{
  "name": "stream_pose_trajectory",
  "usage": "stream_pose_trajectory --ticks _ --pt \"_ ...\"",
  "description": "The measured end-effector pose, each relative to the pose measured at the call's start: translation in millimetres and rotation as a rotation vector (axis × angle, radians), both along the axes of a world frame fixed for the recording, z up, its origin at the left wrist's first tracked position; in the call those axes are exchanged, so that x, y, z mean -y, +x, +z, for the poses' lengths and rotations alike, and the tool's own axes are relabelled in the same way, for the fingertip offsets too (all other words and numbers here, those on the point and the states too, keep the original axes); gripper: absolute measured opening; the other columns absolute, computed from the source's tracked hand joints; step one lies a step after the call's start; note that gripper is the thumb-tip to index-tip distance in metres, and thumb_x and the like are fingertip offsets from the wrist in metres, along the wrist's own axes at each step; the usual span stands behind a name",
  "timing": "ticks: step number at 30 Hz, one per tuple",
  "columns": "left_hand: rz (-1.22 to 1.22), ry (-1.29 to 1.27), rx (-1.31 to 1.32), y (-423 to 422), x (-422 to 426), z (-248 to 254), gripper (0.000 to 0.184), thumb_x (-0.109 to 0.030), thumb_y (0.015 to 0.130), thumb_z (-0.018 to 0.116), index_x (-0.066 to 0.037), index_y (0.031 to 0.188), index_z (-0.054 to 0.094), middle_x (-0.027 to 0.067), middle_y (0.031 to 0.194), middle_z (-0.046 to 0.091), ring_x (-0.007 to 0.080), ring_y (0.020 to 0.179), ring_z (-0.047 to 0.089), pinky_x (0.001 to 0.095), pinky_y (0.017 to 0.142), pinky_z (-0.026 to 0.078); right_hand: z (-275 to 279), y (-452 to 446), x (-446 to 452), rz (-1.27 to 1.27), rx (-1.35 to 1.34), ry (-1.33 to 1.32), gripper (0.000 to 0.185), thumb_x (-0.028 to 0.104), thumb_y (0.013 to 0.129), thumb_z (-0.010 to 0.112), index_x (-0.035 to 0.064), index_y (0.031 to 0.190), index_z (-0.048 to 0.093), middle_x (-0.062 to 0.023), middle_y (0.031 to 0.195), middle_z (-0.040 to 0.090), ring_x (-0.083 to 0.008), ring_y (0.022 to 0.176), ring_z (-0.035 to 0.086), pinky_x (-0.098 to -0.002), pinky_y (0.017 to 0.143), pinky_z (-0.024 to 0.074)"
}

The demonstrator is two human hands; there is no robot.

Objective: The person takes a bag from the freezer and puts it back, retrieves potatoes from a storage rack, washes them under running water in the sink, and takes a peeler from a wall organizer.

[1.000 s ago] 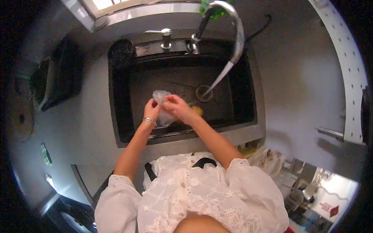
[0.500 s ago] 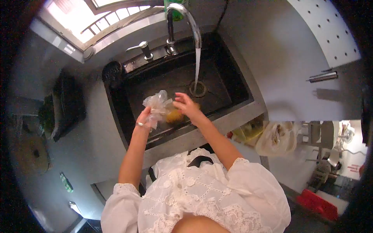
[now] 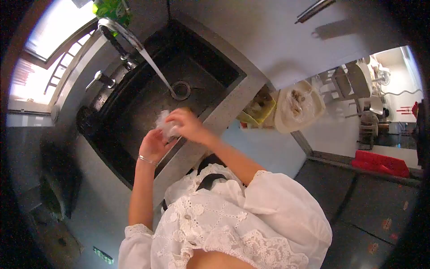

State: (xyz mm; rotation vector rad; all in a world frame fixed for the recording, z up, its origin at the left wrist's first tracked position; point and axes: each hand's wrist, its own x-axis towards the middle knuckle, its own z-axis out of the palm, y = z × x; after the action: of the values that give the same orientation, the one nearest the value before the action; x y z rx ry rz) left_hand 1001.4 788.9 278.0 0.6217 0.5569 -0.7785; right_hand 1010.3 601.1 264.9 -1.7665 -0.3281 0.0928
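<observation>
A crumpled clear plastic bag (image 3: 165, 121) is bunched between my two hands above the near side of the black sink (image 3: 134, 105). My left hand (image 3: 153, 145), with a bracelet at the wrist, grips the bag from below. My right hand (image 3: 188, 126) has its fingers curled onto the bag's upper right side. Most of the bag is covered by the fingers. Water (image 3: 156, 71) runs from the curved faucet (image 3: 120, 33) toward the drain (image 3: 181, 90), beyond my hands.
A faucet handle (image 3: 101, 80) stands on the sink's back ledge. Right of the counter (image 3: 226, 112) are a yellow-rimmed container (image 3: 260, 110) and a pale bin (image 3: 299, 107) lined with plastic. A red object (image 3: 380, 164) lies farther right. A green plant (image 3: 109, 13) is behind the faucet.
My view has turned toward the right. My right hand has come over to the bag and closed on it beside my left hand. The yellow thing near my right hand is now mostly hidden.
</observation>
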Motion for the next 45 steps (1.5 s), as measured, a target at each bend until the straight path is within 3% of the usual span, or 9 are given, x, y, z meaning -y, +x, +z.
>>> stream_pose_trajectory --ticks 7,12,18,27,32,36,39,42,45 --pt "-0.151 0.159 0.215 16 31 21 0.049 -0.013 0.082 0.053 -0.003 0.128 0.037 0.0143 0.121 0.048 0.0252 0.108 0.05 0.0357 0.093 0.041 82 -57 157 -0.79 -0.405 0.252 0.037 0.003 0.07 0.059 0.0044 0.107 0.057 -0.0045 0.091 0.058 -0.0108 0.085 0.053 -0.0211 0.073 0.0428" --pt "-0.083 0.287 0.156 17 9 4 0.051 -0.014 0.082 0.054 -0.003 0.129 0.037 0.0136 0.123 0.048 0.0246 0.109 0.049 0.0356 0.095 0.04 7 -88 250 -1.128 0.025 -0.043 0.041 0.013 0.075 0.063 0.0057 0.114 0.053 -0.0066 0.106 0.055 -0.0151 0.095 0.052 -0.0258 0.082 0.0429" --pt "0.022 0.439 0.073 5 -27 -8 0.044 -0.013 0.083 0.053 -0.003 0.124 0.044 0.0123 0.12 0.05 0.0221 0.106 0.051 0.0319 0.092 0.041 -34 -63 242 -0.797 -0.053 -0.941 0.033 0.013 0.082 0.058 0.0066 0.114 0.051 -0.0092 0.113 0.052 -0.0223 0.109 0.045 -0.0344 0.097 0.0319" --pt "-0.789 1.501 0.768 -4 -29 -104 0.061 -0.016 0.07 0.066 -0.015 0.126 0.043 0.0184 0.119 0.046 0.0337 0.109 0.044 0.0358 0.094 0.037 28 24 168 -0.537 -0.025 -0.298 0.015 0.009 0.084 0.055 0.0038 0.097 0.059 -0.0038 0.091 0.059 -0.0114 0.076 0.054 -0.0239 0.069 0.0434" --pt "-1.001 1.874 1.082 4 -6 -204 0.056 -0.013 0.076 0.057 -0.024 0.128 0.038 0.017 0.126 0.038 0.0341 0.115 0.038 0.0456 0.094 0.034 29 86 54 -0.133 -0.594 0.326 0.017 0.01 0.088 0.049 0.0005 0.101 0.055 -0.011 0.102 0.059 -0.0181 0.093 0.058 -0.0286 0.081 0.047" --pt "-1.048 1.754 1.04 28 -11 -217 0.059 -0.017 0.074 0.061 -0.025 0.128 0.037 0.0148 0.128 0.038 0.0346 0.115 0.04 0.0493 0.091 0.036 11 136 -2 -0.012 -0.753 0.358 0.019 0.011 0.088 0.048 -0.001 0.101 0.053 -0.0118 0.1 0.059 -0.0177 0.091 0.058 -0.0261 0.078 0.0476" --pt "-0.869 1.378 0.566 60 -20 -160 0.07 -0.024 0.067 0.071 -0.02 0.128 0.036 0.0126 0.126 0.04 0.0332 0.11 0.045 0.0501 0.088 0.039 -2 165 -25 0.067 -0.824 0.353 0.02 0.012 0.088 0.048 -0.0021 0.101 0.053 -0.0121 0.1 0.059 -0.0178 0.091 0.058 -0.0261 0.078 0.0477" --pt "-0.101 0.748 0.337 79 -24 -188 0.078 -0.031 0.061 0.077 -0.015 0.126 0.037 0.0096 0.122 0.045 0.0298 0.107 0.048 0.0482 0.086 0.042 -34 180 -42 0.056 -0.838 0.206 0.025 0.014 0.087 0.05 -0.0022 0.105 0.052 -0.0127 0.104 0.058 -0.0194 0.093 0.057 -0.0299 0.082 0.0457" --pt "0.082 0.181 0.098 102 -5 -102 0.066 -0.049 0.073 0.063 -0.014 0.124 0.039 0.0067 0.12 0.048 0.0235 0.106 0.048 0.0446 0.09 0.04 -62 162 -45 -0.016 -0.272 -0.23 0.029 0.015 0.085 0.052 -0.0002 0.11 0.051 -0.0146 0.107 0.056 -0.0237 0.098 0.054 -0.0353 0.087 0.0424"
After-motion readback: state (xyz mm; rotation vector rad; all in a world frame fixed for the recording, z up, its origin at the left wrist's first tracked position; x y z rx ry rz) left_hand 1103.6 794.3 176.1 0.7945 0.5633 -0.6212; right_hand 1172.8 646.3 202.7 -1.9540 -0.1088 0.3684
